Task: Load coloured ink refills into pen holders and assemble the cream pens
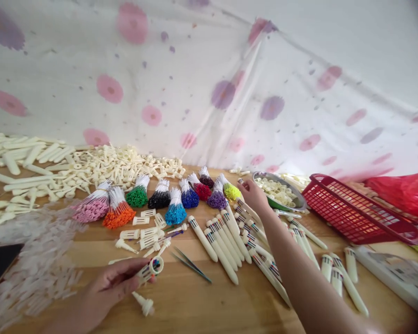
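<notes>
A flowered sheet point(188, 60) hangs behind the wooden surface point(230, 306), where refills point(117, 213) stand bundled by colour, likely to keep them apart. The left hand point(107, 290) curls its fingers around a barrel point(146, 272), its open end turned up, presumably keeping the coloured tips point(156, 264) visible. The right hand point(254, 197) is beside the yellow bundle point(231, 191); whether its fingers grip anything, I cannot tell.

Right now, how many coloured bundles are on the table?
10, left to right across the table: pink, orange, green, black, light blue, dark blue, red, maroon behind it, purple, yellow. Others may be hidden.
</notes>
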Tool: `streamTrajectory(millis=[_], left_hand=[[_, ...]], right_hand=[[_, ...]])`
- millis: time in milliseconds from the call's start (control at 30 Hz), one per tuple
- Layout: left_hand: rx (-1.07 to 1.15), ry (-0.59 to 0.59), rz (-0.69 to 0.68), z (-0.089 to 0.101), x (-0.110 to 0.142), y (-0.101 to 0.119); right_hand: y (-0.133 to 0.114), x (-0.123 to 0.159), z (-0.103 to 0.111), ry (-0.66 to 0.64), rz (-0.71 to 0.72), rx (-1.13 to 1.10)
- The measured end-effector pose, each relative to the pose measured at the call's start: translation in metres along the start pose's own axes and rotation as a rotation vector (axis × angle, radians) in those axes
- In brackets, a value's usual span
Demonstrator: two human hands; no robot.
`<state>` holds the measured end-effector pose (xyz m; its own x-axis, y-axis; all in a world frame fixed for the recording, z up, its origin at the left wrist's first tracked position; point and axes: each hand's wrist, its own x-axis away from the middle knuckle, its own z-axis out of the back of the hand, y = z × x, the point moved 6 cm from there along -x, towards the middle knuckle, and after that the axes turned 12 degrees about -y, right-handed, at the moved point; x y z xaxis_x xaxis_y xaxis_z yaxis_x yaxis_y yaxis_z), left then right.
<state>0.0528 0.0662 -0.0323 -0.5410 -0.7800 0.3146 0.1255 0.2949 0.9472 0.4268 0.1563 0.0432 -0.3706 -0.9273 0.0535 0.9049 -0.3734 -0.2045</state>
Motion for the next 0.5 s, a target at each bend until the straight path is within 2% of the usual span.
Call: streamTrajectory(millis=[100,200,300,500], left_hand=[[-0.023,0.004,-0.010,0.001,-0.001,-0.001],[-0.038,0.013,-0.017,0.002,-0.001,0.001],[-0.020,0.012,-0.001,0.001,-0.001,0.003],[-0.011,0.008,-0.031,0.002,-0.002,0.003]], right_hand=[[-0.003,-0.032,-0.009,-0.124,-0.009,0.084],[-0.012,-0.052,-0.021,-0.231,-0.002,0.150],[-0.016,-0.062,-0.028,-0.332,0.010,0.175],[-0.008,-0.067,-0.026,-0.544,0.010,0.113]])
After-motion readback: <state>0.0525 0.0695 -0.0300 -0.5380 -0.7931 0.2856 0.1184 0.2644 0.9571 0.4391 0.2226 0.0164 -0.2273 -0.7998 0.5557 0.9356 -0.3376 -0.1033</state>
